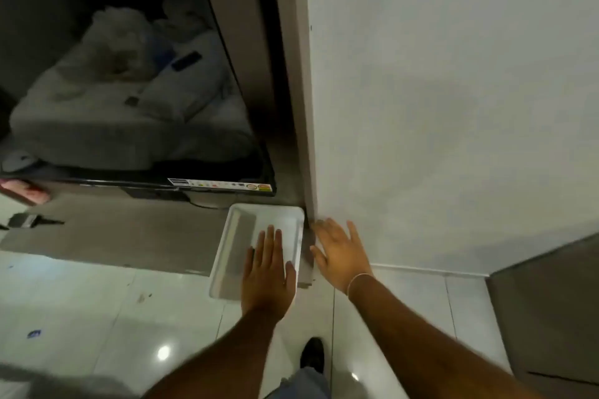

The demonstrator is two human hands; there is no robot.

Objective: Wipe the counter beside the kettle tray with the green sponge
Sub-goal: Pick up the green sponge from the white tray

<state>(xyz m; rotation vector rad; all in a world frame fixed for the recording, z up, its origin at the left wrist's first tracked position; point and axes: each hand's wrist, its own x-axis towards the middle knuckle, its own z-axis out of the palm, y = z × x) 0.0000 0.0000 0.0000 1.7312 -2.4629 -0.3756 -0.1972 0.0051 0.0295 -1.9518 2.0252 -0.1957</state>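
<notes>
A white rectangular tray [236,236] lies at the right end of a grey counter [129,230]; nothing stands in it. My left hand [269,272] hovers flat over the tray's near right part, fingers spread, holding nothing. My right hand [340,253] is open beside the tray's right edge, against the foot of the white wall [453,107]. No green sponge and no kettle appear in view.
A black TV screen [129,74] hangs above the counter and reflects a bed. A dark small object [26,220] lies at the counter's left end. Glossy white floor tiles [97,317] lie below, with my shoe [312,353] on them. A grey cabinet [551,317] stands at right.
</notes>
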